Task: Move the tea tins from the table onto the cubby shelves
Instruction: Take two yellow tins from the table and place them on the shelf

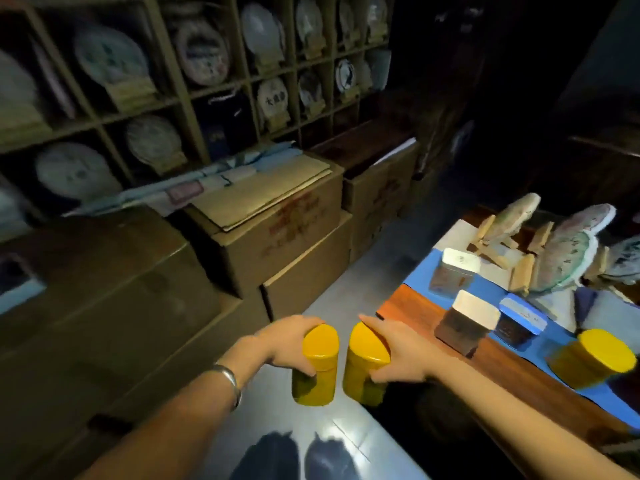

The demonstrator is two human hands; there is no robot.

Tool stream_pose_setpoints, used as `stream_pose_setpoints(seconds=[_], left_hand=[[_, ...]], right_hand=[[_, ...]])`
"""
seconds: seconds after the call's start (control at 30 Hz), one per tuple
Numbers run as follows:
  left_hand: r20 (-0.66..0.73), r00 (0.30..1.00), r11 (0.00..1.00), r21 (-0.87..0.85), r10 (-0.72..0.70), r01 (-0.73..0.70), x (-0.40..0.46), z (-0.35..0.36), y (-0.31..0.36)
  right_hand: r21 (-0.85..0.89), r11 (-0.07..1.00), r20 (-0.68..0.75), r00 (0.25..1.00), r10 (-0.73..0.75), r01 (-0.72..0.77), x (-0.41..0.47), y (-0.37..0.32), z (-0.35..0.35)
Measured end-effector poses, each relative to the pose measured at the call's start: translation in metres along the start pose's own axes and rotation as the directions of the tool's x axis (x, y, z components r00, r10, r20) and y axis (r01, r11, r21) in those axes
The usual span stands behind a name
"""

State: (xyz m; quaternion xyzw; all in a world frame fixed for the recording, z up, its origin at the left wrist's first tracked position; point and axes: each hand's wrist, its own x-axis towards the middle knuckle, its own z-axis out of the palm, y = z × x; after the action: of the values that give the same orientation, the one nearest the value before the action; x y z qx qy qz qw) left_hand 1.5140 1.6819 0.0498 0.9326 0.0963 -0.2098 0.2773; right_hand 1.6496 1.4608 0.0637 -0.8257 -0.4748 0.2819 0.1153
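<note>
I carry two round yellow tea tins side by side over the floor, between the table and the shelves. My left hand (292,344) grips the left yellow tin (316,367) near its lid. My right hand (394,351) grips the right yellow tin (365,365) the same way. A third yellow tin (594,358) stands on the table (502,362) at the right. Square tins stand there too: a white-lidded one (467,323), a blue-lidded one (519,322) and another white-lidded one (455,271). The cubby shelves (194,98) rise at the upper left.
Stacked cardboard boxes (277,230) stand on the floor in front of the shelves. The cubbies hold round tea cakes on stands (204,53). More tea cakes on wooden stands (568,251) crowd the table's far side. A blue cloth (491,292) covers part of the table.
</note>
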Motion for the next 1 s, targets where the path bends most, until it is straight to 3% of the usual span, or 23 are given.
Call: stream_pose_setpoints(seconds=[0.17,0.43,0.57,0.7,0.9,1.0], left_hand=[[-0.226,0.951,0.977,-0.1,-0.209,0.19,-0.112,-0.076,-0.084],[-0.499,0.78,0.926,-0.203,-0.378,0.319,-0.276,-0.169,-0.175],[-0.528,0.716,0.888,-0.234,-0.457,0.395,-0.332,-0.212,-0.214],[-0.582,0.626,0.852,-0.307,-0.52,0.423,-0.376,-0.265,-0.246],[-0.622,0.485,0.782,-0.405,-0.615,0.473,-0.439,-0.368,-0.277],[-0.638,0.433,0.755,-0.403,-0.637,0.517,-0.466,-0.419,-0.292]], right_hand=[[-0.061,0.969,0.049,0.97,-0.238,0.241,0.079,-0.138,-0.021],[-0.148,0.825,0.095,0.839,-0.537,0.545,0.165,-0.347,-0.054],[-0.204,0.719,0.083,0.744,-0.663,0.664,0.2,-0.432,-0.076],[-0.219,0.642,0.175,0.677,-0.715,0.735,0.244,-0.507,-0.109],[-0.142,0.532,0.212,0.551,-0.807,0.835,0.303,-0.62,-0.173],[-0.201,0.487,0.206,0.523,-0.827,0.85,0.328,-0.673,-0.204]])
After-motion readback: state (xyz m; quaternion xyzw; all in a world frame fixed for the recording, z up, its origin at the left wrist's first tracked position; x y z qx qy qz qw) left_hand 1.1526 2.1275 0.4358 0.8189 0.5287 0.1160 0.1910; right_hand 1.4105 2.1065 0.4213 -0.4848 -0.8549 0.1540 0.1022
